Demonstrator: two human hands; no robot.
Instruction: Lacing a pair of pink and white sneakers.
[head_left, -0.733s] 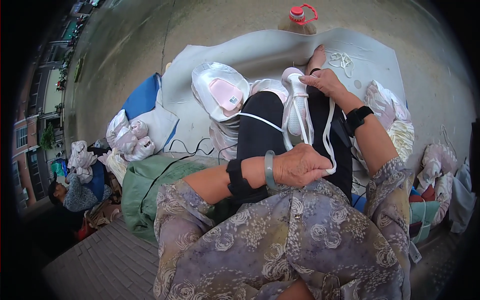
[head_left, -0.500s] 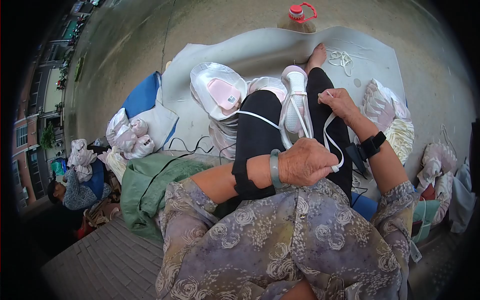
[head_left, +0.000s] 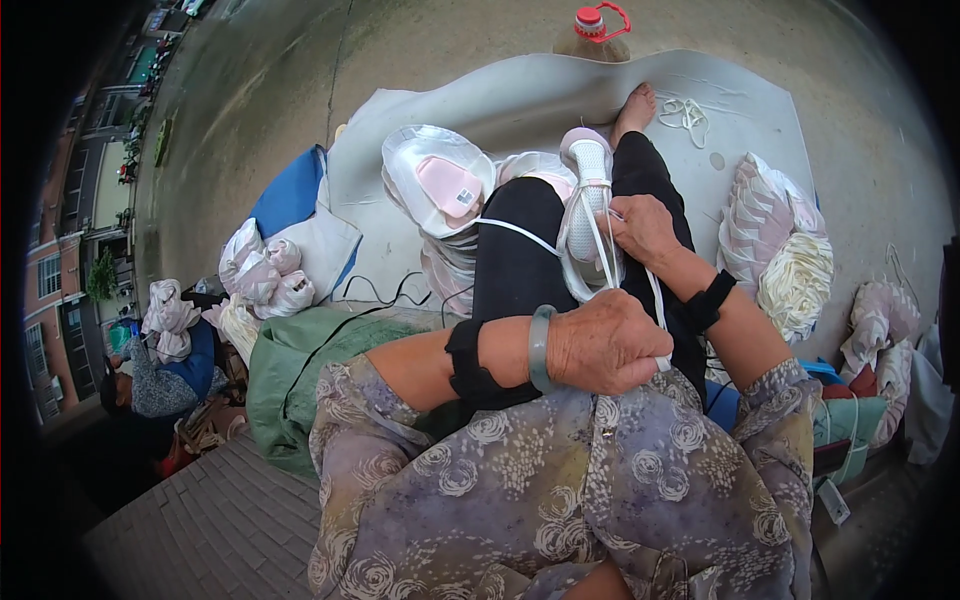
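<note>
A white and pink shoe upper [head_left: 590,165] with a mesh tongue stands between my knees, toe pointing away from me. White shoelace [head_left: 604,252] runs from its front down into my left hand [head_left: 612,343], which is closed in a fist around the strands near my lap. My right hand [head_left: 643,232] is pinched at the right side of the upper, its fingertips against the edge; a loop of lace hangs below it. Another white strap or lace crosses my left thigh. The fingertips of my right hand are partly hidden.
To the left is a stack of white and pink shoe pieces [head_left: 440,185]. Bundled uppers [head_left: 752,215] and a hank of cream laces [head_left: 797,290] lie right. A loose lace [head_left: 686,120] rests on the pale mat [head_left: 380,240]. A red-capped bottle [head_left: 592,38] stands beyond; a person [head_left: 165,385] sits far left.
My right hand has moved left and toward me, from out beside my right knee to the side of the shoe upper. The left hand has stayed nearly in place, gripping lace.
</note>
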